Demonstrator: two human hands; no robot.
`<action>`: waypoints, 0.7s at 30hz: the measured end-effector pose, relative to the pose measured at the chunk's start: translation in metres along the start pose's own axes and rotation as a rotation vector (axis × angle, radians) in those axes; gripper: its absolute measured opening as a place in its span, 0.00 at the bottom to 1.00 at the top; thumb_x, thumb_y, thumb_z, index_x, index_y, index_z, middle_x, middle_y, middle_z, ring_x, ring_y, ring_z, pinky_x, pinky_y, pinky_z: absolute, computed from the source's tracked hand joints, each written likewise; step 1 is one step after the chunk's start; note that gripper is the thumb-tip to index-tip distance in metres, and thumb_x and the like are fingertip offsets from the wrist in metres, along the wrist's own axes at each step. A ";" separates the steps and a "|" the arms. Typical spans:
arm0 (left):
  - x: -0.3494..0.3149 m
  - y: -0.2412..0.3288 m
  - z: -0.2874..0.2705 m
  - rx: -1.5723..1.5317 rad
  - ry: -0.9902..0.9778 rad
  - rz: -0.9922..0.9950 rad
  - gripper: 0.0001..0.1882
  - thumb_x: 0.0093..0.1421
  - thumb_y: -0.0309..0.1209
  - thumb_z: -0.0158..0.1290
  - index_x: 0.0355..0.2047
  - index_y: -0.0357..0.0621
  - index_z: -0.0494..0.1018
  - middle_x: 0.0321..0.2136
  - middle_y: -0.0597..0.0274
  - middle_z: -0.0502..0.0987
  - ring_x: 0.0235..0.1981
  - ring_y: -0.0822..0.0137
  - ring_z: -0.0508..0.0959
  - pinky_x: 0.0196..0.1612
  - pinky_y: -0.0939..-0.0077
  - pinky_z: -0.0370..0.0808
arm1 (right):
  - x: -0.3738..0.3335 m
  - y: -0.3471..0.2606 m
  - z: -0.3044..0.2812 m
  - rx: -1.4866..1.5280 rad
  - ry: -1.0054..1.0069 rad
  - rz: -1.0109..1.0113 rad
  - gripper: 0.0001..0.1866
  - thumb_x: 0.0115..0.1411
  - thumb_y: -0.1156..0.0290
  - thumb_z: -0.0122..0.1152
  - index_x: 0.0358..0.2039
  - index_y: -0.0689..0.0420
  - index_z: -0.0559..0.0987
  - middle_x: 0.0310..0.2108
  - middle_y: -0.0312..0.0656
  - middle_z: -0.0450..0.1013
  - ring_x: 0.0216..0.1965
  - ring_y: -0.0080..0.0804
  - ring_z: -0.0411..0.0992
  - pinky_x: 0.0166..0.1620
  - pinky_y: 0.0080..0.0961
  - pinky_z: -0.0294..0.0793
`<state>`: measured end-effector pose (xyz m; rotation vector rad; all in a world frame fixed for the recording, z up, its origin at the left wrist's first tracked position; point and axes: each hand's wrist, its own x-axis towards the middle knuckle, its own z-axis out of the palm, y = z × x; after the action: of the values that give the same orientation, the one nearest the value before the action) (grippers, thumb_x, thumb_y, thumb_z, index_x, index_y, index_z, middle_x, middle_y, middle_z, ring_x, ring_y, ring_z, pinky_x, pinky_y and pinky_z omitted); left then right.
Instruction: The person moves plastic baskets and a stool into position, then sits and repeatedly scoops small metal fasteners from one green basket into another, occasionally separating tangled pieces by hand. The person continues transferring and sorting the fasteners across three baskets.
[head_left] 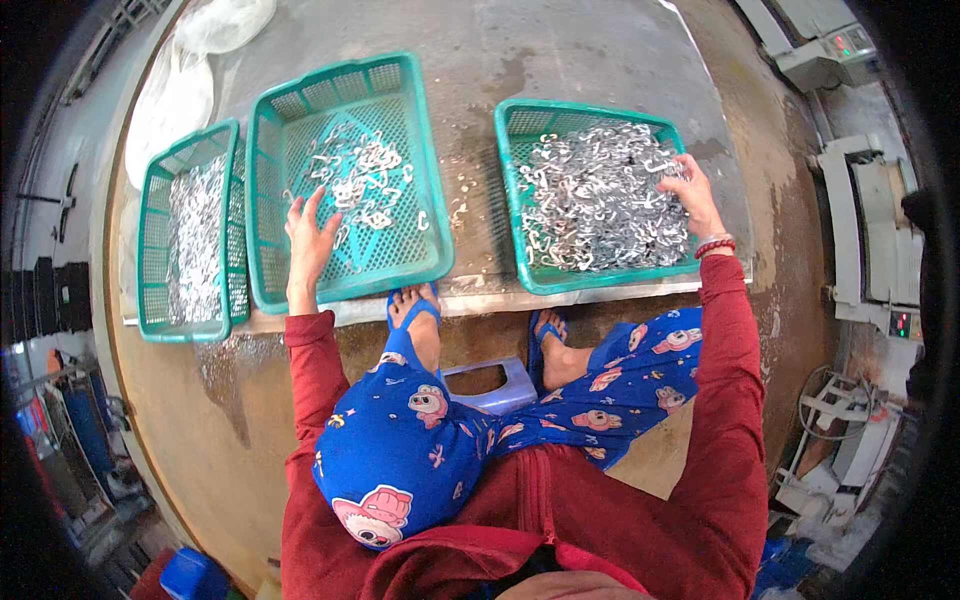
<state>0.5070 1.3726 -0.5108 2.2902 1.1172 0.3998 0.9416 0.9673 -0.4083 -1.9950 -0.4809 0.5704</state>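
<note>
Small silvery hook-shaped metal pieces (605,195) fill the right green plastic basket (600,285). My right hand (696,205) reaches over that basket's right side, its thumb and fingers curled around a hook at the edge of the heap. A smaller, looser scatter of hooks (365,175) lies in the middle green basket (350,285). Over its left side is my left hand (312,240), fingers spread, with one hook close to the fingertips; no grip on it shows. A third green basket (190,330), full of small pale metal pieces, stands at the far left.
The baskets stand on a grey sheet (580,60) with a few stray pieces between them. White translucent bags (175,110) lie at the back left. Between my sandalled feet is a lilac plastic stool (505,390). Pale machines (875,230) line the right side.
</note>
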 end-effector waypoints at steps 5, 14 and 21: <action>0.030 0.069 -0.008 -0.133 -0.068 0.183 0.29 0.54 0.37 0.57 0.57 0.53 0.64 0.58 0.39 0.57 0.59 0.44 0.57 0.60 0.56 0.56 | -0.001 -0.092 -0.006 0.071 -0.029 -0.024 0.24 0.42 0.77 0.61 0.43 0.56 0.70 0.33 0.36 0.72 0.33 0.22 0.70 0.38 0.21 0.69; 0.049 0.204 -0.055 -1.175 -0.816 0.143 0.35 0.61 0.48 0.48 0.63 0.49 0.51 0.59 0.43 0.57 0.57 0.50 0.64 0.47 0.52 0.74 | -0.020 -0.294 0.039 0.313 -0.354 -0.085 0.13 0.48 0.75 0.56 0.36 0.64 0.76 0.25 0.41 0.76 0.23 0.27 0.75 0.30 0.21 0.78; 0.067 0.195 -0.106 -1.826 -1.023 0.178 0.39 0.59 0.58 0.43 0.63 0.50 0.49 0.60 0.44 0.55 0.58 0.35 0.58 0.49 0.36 0.68 | -0.002 -0.306 0.209 0.634 -0.634 -0.167 0.14 0.53 0.66 0.58 0.39 0.58 0.76 0.35 0.40 0.75 0.33 0.28 0.75 0.35 0.28 0.76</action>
<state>0.6187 1.3654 -0.3072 0.6282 -0.1741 0.0975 0.7905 1.2514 -0.2241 -1.1372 -0.7291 1.0987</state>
